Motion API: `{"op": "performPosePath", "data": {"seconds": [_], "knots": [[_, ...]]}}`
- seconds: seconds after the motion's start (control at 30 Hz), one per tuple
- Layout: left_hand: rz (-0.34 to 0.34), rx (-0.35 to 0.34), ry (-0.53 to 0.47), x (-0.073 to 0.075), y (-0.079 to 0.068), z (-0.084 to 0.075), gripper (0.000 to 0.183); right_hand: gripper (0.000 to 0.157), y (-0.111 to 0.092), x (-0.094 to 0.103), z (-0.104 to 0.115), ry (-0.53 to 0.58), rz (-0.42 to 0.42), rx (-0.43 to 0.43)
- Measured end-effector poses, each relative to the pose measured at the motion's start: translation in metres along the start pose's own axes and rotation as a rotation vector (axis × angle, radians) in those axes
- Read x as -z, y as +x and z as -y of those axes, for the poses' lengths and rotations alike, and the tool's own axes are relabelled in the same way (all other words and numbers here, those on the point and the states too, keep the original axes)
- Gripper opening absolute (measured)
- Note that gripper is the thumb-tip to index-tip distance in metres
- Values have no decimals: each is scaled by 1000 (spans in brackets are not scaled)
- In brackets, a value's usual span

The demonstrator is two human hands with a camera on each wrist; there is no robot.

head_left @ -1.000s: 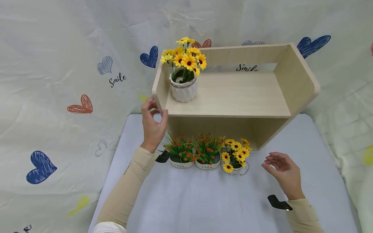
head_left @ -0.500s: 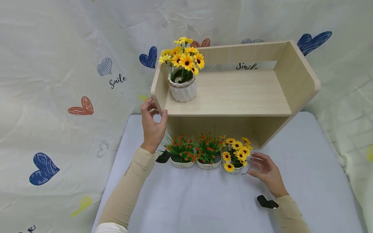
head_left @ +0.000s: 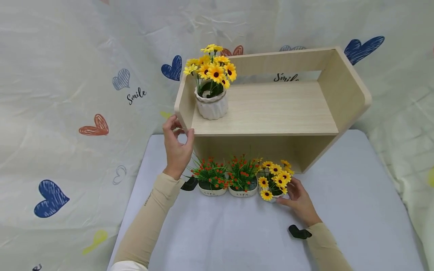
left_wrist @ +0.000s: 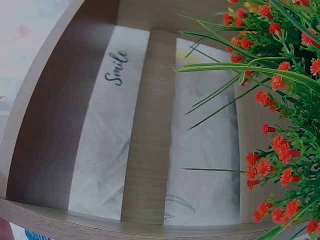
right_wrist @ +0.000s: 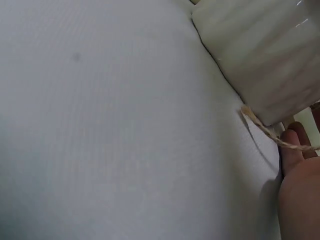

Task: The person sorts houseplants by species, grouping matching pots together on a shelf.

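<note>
While a person's left hand, at nine o'clock in the head view, pinched the front edge of the left side panel of a two-level wooden shelf, the right hand, at four o'clock, curled thumb and fingers round the side of the lower yellow-flowered plant. How firmly the right hand gripped could not be told. That plant stood on the pale table between four and five o'clock, just in front of the shelf's lower compartment; the right wrist view showed its white pot resting there, with loose twine trailing beside it. Two red-flowered plants, one at six o'clock and one at five, stood side by side on the table. At twelve o'clock, the upper yellow-flowered plant stood upright at the left end of the shelf's upper level.

By that layout, the work looked only partly done: one plant of four was on the shelf and three were off it. The plant at the right hand appeared not yet lifted, and neither hand touched the red-flowered pair. Where each plant belonged, the pictures did not settle.
</note>
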State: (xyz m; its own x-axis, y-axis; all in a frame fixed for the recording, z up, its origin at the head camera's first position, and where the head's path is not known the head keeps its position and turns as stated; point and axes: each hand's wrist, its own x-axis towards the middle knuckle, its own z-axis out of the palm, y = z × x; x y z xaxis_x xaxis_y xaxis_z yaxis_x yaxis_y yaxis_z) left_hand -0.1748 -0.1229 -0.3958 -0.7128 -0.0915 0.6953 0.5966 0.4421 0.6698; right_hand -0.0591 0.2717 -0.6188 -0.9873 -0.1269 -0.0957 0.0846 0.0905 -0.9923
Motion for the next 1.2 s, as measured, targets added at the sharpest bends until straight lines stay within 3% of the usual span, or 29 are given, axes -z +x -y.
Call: {"op": "performPosePath", "data": {"seconds": [0.3,0.57,0.87,1.2], "knots": [[-8,-6,-1,-1,0,1,55,106,6,-8,1,-49,19,-71],[-19,-5,-19,-1,0,1,54,114,11,-11,5,-133,44,-65],[-28,1,-17,-2,0,0,54,121,13,-6,4,-157,104,-78],[-14,0,-4,-2,-2,0,56,113,9,-10,-2,-157,31,-108]]}}
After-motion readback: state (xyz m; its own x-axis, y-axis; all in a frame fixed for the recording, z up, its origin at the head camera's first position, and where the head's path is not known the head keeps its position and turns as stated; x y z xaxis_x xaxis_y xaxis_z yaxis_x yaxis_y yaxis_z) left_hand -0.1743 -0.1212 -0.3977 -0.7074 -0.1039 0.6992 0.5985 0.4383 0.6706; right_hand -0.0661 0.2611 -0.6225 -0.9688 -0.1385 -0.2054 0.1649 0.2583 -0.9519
